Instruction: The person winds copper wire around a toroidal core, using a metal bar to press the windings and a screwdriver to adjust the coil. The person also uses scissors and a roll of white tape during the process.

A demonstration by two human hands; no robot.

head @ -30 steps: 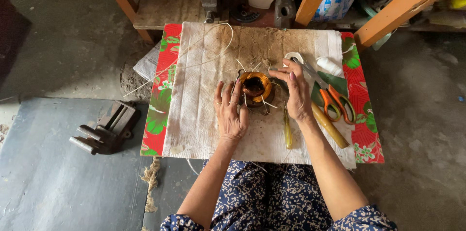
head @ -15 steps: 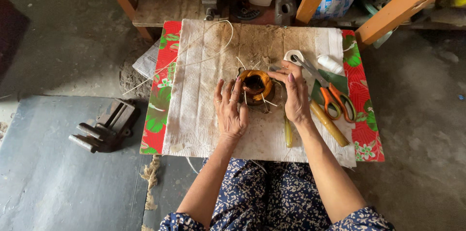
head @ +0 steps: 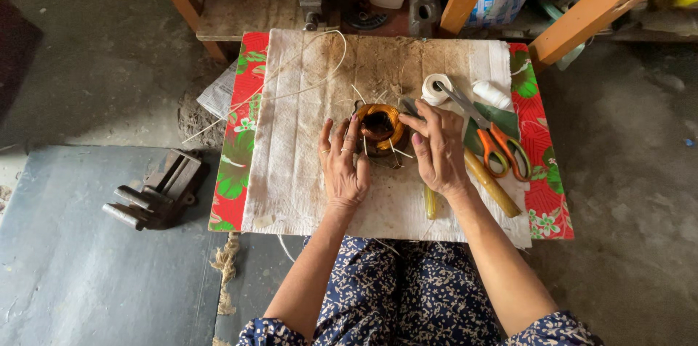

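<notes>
Round copper-wire coil (head: 380, 126) is laid flat on table (head: 305, 171), opening facing up, no long axis. It is touched by open left hand (head: 344, 164); gripped at rim by right hand (head: 436, 148).

A round copper-wire coil (head: 380, 126), pale strips sticking out, lies flat on the white cloth (head: 291, 171).

A glossy copper-wire coil (head: 380, 125) sits on a rough, matt off-white cloth (head: 291, 171) over a shiny red floral oilcloth (head: 240, 164), with plastic-handled metal scissors (head: 488, 137) to its right, a dull metal vise (head: 156, 190) on the left, and painted wooden legs (head: 603, 1) beyond.
</notes>
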